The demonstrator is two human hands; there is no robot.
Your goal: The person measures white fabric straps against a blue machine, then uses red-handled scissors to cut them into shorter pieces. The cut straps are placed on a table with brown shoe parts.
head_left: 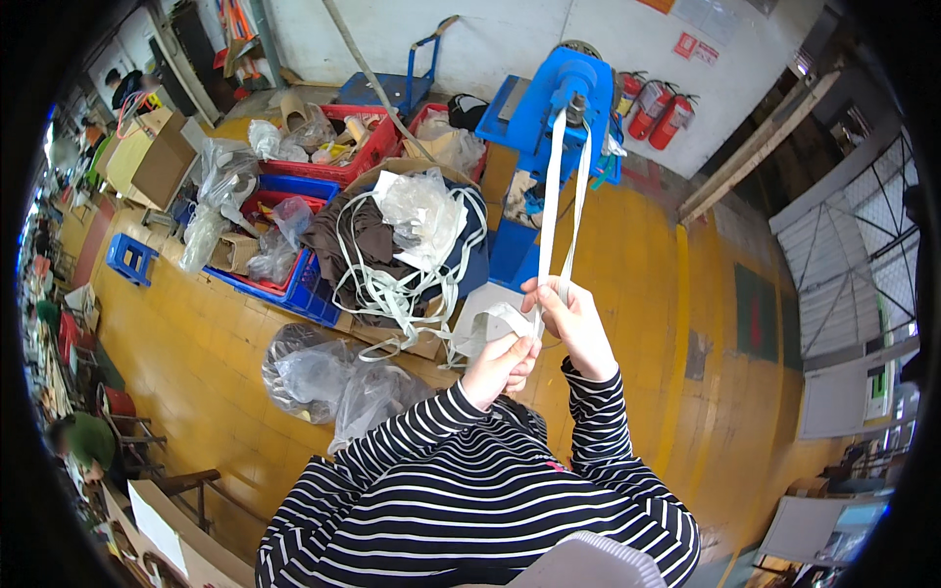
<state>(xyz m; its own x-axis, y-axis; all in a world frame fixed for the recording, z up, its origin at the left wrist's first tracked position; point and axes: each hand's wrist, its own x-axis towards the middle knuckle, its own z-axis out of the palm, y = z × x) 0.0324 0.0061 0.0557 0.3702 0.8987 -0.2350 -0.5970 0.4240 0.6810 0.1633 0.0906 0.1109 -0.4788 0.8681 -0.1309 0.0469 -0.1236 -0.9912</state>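
Note:
A long white flat strap (551,201) runs down from a blue machine (564,93) to my two hands in front of my chest. My left hand (502,367) is closed round the strap, and a loop of it bulges out beside the fingers. Slightly higher and to the right, my right hand (571,321) pinches the strap between thumb and fingers. A second length of strap comes down from the machine next to the first. Left of my hands, a tangle of white strap (392,294) lies over dark cloth and a clear plastic bag (421,211).
A blue crate (316,294) and a red crate (368,157) hold plastic bags and cardboard. Clear plastic bags (333,377) lie on the yellow floor. A blue stool (130,257) stands further left. Red fire extinguishers (672,122) are by the wall, behind the machine. People sit at the far left.

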